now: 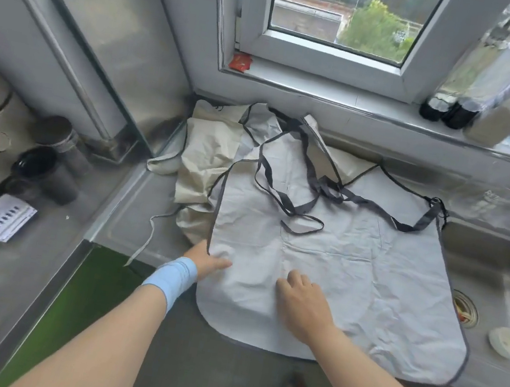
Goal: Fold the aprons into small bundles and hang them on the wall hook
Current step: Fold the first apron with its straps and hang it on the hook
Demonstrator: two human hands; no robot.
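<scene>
Grey-blue cloth trimmed in dark tape: our pale apron (351, 277) lies spread and creased on the steel counter (120, 221) beside the sink (504, 269). Its straps (280, 194) are tangled on top and its hem overhangs the front edge. Our left hand (207, 261) pinches its left edge. Our right hand (303, 302) rests on it, fingers loosely bent, gripping nothing. A crumpled cream apron (205, 158) lies partly beneath.

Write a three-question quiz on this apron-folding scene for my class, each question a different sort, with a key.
1. True or false: the pale grey fabric apron with dark trim lies folded into a bundle.
2. Where is the crumpled cream fabric apron? A in the sink; B left of the grey apron; C on the windowsill.
3. Which hand wears the light blue wristband?
Key: 1 false; 2 B; 3 left hand.
</scene>
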